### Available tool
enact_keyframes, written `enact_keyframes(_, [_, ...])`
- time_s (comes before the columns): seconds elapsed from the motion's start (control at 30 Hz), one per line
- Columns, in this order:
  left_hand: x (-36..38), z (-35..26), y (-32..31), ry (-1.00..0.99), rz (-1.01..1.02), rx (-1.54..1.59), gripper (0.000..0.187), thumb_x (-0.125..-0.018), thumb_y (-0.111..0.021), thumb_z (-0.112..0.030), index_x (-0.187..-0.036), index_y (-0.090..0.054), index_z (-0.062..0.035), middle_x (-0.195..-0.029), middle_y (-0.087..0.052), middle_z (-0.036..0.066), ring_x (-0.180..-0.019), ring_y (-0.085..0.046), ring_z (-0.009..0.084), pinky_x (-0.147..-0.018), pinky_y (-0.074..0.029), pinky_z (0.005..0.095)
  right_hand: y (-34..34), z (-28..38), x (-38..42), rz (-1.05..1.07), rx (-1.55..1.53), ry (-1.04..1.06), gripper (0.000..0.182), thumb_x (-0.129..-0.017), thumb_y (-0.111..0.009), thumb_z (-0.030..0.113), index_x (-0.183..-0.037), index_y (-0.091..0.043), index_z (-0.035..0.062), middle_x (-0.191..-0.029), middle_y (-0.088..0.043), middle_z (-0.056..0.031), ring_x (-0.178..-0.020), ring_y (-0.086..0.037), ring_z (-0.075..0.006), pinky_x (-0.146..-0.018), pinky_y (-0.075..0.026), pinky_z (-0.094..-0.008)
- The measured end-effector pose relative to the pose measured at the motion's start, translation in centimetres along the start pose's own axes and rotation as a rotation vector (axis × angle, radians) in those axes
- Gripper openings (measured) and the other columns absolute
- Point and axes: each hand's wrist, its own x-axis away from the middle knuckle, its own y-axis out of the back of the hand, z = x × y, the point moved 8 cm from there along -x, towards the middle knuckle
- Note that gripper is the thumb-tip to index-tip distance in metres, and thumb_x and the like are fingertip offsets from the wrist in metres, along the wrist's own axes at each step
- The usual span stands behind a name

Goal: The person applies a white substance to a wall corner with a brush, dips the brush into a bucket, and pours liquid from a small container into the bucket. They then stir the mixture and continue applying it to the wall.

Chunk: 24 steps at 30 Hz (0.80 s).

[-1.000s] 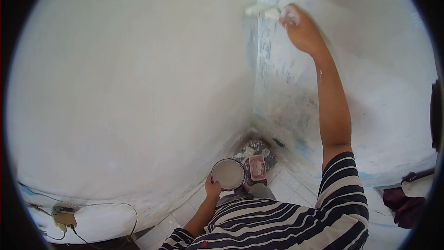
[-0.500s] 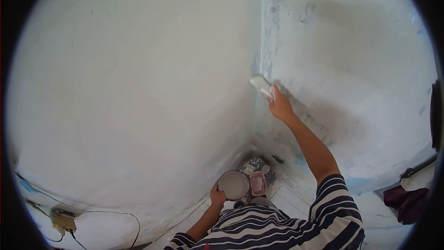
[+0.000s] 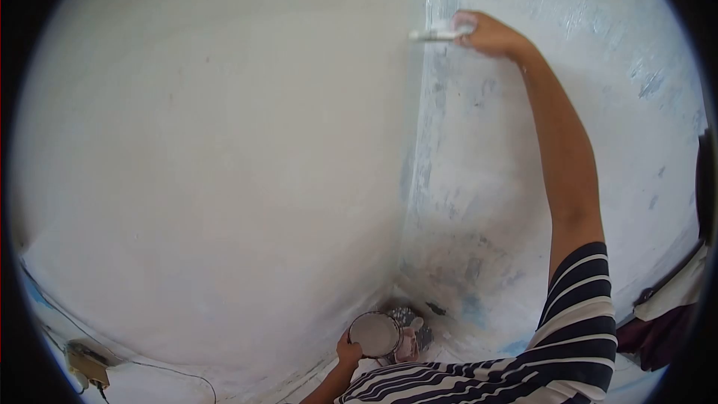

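High up beside the wall corner, my right hand is closed round the handle of a white paintbrush. The brush lies nearly level, its tip at the corner where the two walls meet. Low in the view, my left hand grips the rim of a round paint bucket holding whitish paint. The right wall carries patchy white paint with bluish and grey marks. A smoother off-white covers the left wall.
A pinkish container stands on the floor by the bucket, partly hidden. At lower left, a yellowish socket box with cables hangs on the left wall. Dark red cloth lies at lower right.
My right hand has risen along the corner with the paintbrush, which has turned from slanted to nearly level. The view has tilted up; my left hand still holds the bucket.
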Motion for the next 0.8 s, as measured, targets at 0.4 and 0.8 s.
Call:
enact_keyframes(0.4, [-2.0,-1.7,-2.1,0.062,0.02,0.036,0.062,-0.074,-0.052,-0.001,-0.133,-0.066,-0.0081,-0.114,-0.074,0.016,-0.11,-0.07,0.0269,-0.097,-0.052,0.0362,4.1,6.0,-2.9,-0.395,0.163,0.055,0.04,-0.092,-0.06,0.017,-0.131,-0.054,0.0098,-0.109,-0.07,-0.0241,-0.103,-0.068,-0.0416,-0.09,-0.052,-0.0488])
enact_keyframes(0.8, [-3.1,-2.8,-5.7,-0.222,0.089,-0.397,0.067,-0.081,-0.049,-0.002,-0.147,-0.049,-0.0001,-0.134,-0.061,0.028,-0.118,-0.061,0.0368,-0.096,-0.054,0.0418,9.2,6.5,-3.2,-0.188,0.232,0.156,0.038,-0.086,-0.073,0.016,-0.122,-0.065,0.0098,-0.117,-0.066,-0.021,-0.092,-0.067,-0.0301,-0.081,-0.054,-0.0393])
